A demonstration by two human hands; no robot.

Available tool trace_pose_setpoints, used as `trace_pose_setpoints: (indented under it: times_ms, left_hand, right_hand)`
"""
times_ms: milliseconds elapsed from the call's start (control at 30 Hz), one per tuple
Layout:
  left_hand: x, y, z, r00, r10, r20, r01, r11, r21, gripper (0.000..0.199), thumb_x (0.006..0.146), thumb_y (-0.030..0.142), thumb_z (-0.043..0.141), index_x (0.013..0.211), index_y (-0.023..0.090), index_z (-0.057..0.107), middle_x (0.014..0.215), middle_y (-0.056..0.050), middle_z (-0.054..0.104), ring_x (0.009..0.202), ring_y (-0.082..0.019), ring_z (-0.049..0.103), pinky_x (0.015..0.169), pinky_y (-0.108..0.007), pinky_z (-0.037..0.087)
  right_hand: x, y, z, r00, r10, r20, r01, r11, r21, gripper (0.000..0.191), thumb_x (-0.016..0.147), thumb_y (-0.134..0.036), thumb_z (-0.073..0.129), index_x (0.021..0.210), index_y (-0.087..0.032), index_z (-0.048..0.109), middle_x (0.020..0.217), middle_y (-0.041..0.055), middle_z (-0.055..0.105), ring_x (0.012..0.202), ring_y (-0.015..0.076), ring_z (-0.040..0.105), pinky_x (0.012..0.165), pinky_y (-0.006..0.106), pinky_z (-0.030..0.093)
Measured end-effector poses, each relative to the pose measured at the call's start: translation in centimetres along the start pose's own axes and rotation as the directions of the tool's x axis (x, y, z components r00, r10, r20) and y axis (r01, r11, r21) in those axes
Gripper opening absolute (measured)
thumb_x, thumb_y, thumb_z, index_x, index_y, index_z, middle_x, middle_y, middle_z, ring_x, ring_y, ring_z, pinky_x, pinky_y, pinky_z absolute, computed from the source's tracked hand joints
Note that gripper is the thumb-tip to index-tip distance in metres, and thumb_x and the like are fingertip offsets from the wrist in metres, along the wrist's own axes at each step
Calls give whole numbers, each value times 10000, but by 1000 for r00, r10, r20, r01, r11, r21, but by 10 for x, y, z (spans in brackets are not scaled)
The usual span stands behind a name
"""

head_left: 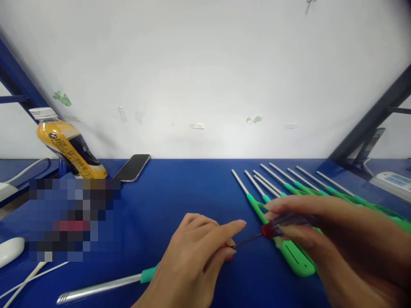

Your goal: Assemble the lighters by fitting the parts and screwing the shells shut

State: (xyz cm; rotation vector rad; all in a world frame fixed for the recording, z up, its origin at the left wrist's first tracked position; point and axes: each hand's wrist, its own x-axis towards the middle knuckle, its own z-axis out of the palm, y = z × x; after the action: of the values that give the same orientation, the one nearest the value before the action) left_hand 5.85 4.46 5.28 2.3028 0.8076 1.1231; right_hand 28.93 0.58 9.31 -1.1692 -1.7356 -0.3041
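Near the bottom centre my left hand (195, 252) is closed over a lighter (109, 286) with a green collar and a metal tube pointing left; most of its body is hidden by the hand. A small red part (228, 258) shows between the fingertips. My right hand (321, 231) grips a screwdriver (269, 230) with a clear and dark red handle. Its thin shaft points left, and the tip meets the red part at my left fingertips.
Several green lighters (297, 259) with metal tubes lie on the blue table (180, 184) at the right, partly behind my right hand. A yellow bottle (72, 145), a phone (133, 167), a white mouse (12, 251), cables and a blurred patch are at the left. A wall stands behind.
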Motion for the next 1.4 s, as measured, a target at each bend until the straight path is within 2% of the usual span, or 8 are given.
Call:
trace_pose_setpoints:
  times_ms: [67,167,233,333,633,900,1200,1400]
  left_hand:
    - [0,-5,7,997,42,72,-51,990,133,461,1034,69,554,1436,287,604,1032,24,811,901,-181,722,869,-348,499]
    - [1,-10,15,986,-18,165,-24,968,248,488,1037,54,511,1474,265,565,960,-1,789,840,-217,706,829,-386,473]
    - [1,-11,19,980,-53,194,-2,962,275,528,1023,34,523,1498,263,542,935,-7,787,828,-233,714,822,-390,472]
    - [-1,-13,22,974,-94,205,24,946,323,568,996,19,548,1504,273,533,938,-17,783,823,-249,732,794,-377,486]
    - [-5,-16,31,980,-90,175,9,909,417,464,952,20,613,1329,289,583,888,30,729,743,-240,699,682,-346,454]
    - [-4,-10,35,985,-78,156,3,902,432,350,920,-24,524,1134,241,605,855,15,697,714,-243,671,634,-349,442]
    - [-5,-12,37,988,-62,140,6,928,373,371,934,-10,451,1158,271,543,871,28,672,715,-234,642,633,-345,389]
    - [-4,-12,32,987,-84,140,37,950,311,281,988,30,407,1080,282,489,855,45,642,757,-211,624,717,-344,401]
  right_hand:
    - [7,-12,4,999,30,22,-31,998,63,189,1005,-274,703,1142,-397,747,929,-69,839,682,177,809,627,230,672]
    - [15,-18,8,982,-37,186,16,993,113,183,1041,-256,651,1160,-380,714,952,-80,846,698,159,816,675,202,672]
    - [17,-16,10,964,-72,257,39,991,131,198,1047,-244,650,1197,-370,686,1006,-84,847,759,143,826,738,172,664]
    - [16,-13,12,953,-77,292,39,990,136,202,1047,-231,661,1199,-364,673,1025,-98,840,795,115,822,785,133,642]
    - [16,-10,15,959,-97,266,55,985,162,267,1018,-178,689,1208,-365,688,1075,-101,821,872,87,813,830,98,612]
    - [14,-10,13,954,-115,277,71,984,163,227,1037,-190,668,1201,-345,691,1096,-95,819,911,72,806,870,79,594]
    - [16,-10,15,954,-103,282,58,985,164,240,1030,-187,670,1201,-355,691,1098,-111,814,897,58,801,858,57,580]
    - [15,-14,11,969,-79,236,54,992,112,226,1045,-201,655,1197,-363,692,1077,-109,823,882,72,809,805,78,600]
